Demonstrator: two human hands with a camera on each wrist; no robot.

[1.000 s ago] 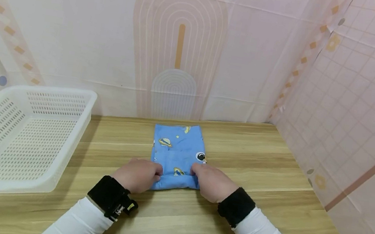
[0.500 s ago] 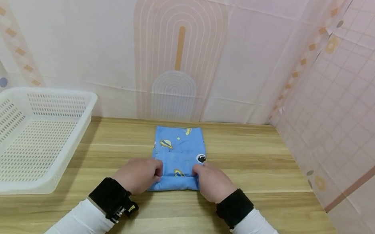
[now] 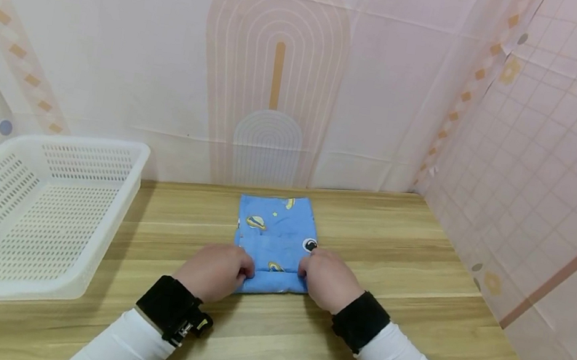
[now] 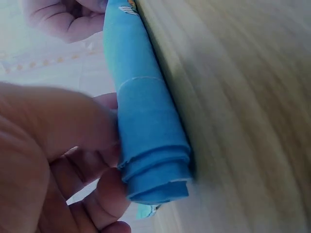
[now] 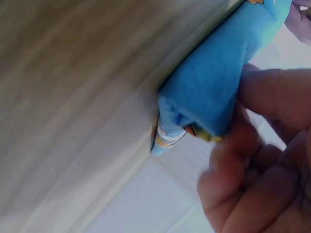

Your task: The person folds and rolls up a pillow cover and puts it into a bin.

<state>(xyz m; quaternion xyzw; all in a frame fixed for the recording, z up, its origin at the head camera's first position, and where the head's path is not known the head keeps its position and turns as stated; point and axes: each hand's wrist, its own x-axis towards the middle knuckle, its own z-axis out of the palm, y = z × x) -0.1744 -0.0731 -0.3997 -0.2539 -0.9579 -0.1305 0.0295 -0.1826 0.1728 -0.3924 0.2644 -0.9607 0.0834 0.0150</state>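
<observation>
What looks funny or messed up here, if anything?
Nothing looks spilled. The blue space-print cloth has a rolled edge with slightly uneven layers at the end by the left hand, and the wall covering has creases.

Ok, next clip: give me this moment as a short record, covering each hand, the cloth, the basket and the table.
Left hand: left hand pinches the near roll at its left end
Right hand: right hand pinches the roll's right end
Cloth: blue cloth, planet and star print, near edge rolled in layers, far part flat
Basket: white basket, perforated, left of the cloth, apart from it
Table: wood-grain table, under cloth and basket
</observation>
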